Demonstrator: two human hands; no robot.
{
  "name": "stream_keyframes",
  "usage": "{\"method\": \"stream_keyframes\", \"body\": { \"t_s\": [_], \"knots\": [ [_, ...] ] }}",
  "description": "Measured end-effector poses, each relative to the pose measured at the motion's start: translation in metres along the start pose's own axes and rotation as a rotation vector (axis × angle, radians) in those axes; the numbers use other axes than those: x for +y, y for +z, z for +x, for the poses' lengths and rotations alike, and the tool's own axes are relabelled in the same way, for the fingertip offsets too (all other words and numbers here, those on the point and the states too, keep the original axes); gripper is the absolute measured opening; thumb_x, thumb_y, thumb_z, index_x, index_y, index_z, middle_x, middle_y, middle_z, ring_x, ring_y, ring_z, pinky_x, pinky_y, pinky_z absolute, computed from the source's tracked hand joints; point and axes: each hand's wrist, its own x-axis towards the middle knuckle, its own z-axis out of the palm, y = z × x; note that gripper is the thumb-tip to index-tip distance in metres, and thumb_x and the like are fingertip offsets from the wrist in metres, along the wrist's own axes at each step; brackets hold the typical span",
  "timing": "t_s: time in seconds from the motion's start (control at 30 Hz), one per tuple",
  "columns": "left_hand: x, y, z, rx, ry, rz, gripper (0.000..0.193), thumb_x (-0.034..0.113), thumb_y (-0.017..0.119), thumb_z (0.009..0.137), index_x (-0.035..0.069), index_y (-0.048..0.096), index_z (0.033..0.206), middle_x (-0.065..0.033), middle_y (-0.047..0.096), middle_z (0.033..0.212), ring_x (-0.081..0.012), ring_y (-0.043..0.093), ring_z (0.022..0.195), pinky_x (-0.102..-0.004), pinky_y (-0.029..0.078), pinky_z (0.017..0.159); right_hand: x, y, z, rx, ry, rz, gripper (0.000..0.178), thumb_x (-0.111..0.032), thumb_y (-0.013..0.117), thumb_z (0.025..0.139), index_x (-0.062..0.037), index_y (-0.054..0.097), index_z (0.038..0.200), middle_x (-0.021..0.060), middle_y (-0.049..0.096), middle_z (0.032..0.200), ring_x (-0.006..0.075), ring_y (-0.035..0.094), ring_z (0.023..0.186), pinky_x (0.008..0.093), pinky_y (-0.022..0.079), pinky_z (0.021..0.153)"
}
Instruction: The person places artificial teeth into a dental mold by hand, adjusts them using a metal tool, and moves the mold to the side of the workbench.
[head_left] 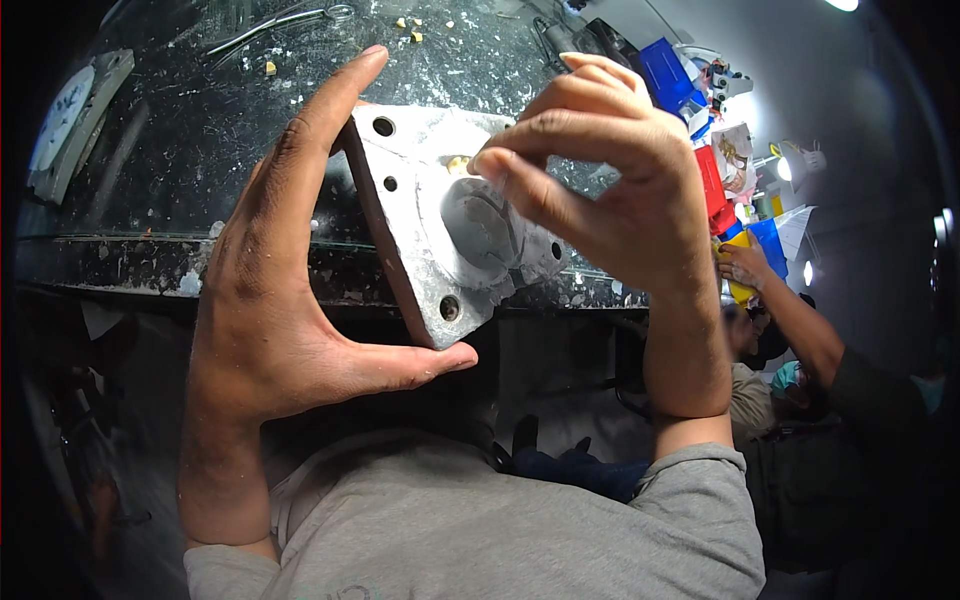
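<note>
A square metal flange block [412, 230], dusted white, is tilted up over the front edge of the table. It has a round hole near each visible corner and a raised ring [448, 222] around a recess in its middle. My left hand [268, 270] grips its left side, with the thumb against the near corner and the fingers stretched along the far one. My right hand [610, 170] is closed in a pinch above the ring's far rim. At its fingertips shows a small gold-coloured piece [457, 165], partly hidden by them.
On the black, white-specked tabletop [180, 150] lie metal forceps [280, 28] and several small yellowish bits [417, 37]. A grey plate with a round white face [70, 120] stands at the far left. Blue [665, 75] and red [712, 185] bins line the right, where another person's hand [748, 265] reaches in.
</note>
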Motion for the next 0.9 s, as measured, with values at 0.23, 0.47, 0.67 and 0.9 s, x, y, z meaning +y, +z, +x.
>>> {"method": "stream_keyframes", "body": {
  "t_s": [0.23,0.47,0.67,0.9],
  "knots": [
    [0.000,0.001,0.002,-0.004,0.014,-0.004,0.148,0.040,0.105,0.041,-0.002,0.036,0.165,-0.0233,0.047,0.162,-0.0349,0.053,0.145,-0.0499,0.041,0.124,-0.001,0.007,-0.011,0.014,0.024,-0.011,0.011,-0.019,0.089,0.089,-0.0138,0.088,0.098,0.0004,0.075,0.081,0.0130,0.070,0.081,0.0496,0.043,0.112],
    [-0.001,0.004,0.004,-0.021,0.050,0.027,0.144,0.038,0.104,0.041,-0.002,0.039,0.163,-0.0236,0.041,0.168,-0.0354,0.050,0.148,-0.0499,0.041,0.124,-0.005,0.012,-0.014,0.019,0.026,-0.049,0.010,-0.017,0.087,0.089,-0.0142,0.087,0.099,-0.0001,0.076,0.085,0.0141,0.071,0.083,0.0492,0.042,0.112],
    [0.000,0.002,0.006,-0.053,0.046,0.040,0.141,0.034,0.104,0.042,0.000,0.041,0.163,-0.0219,0.039,0.170,-0.0351,0.048,0.150,-0.0498,0.040,0.125,-0.006,0.024,-0.011,0.065,0.016,-0.100,0.011,-0.012,0.084,0.090,-0.0132,0.085,0.101,-0.0009,0.075,0.089,0.0157,0.073,0.087,0.0497,0.041,0.115],
    [0.000,0.002,0.005,-0.022,0.037,-0.012,0.141,0.032,0.104,0.043,0.000,0.039,0.164,-0.0213,0.044,0.165,-0.0345,0.051,0.147,-0.0485,0.040,0.125,-0.002,0.011,-0.018,0.111,0.101,0.215,0.014,-0.010,0.071,0.101,-0.0023,0.082,0.097,0.0055,0.082,0.096,0.0162,0.072,0.090,0.0483,0.040,0.116]
  ]
}}
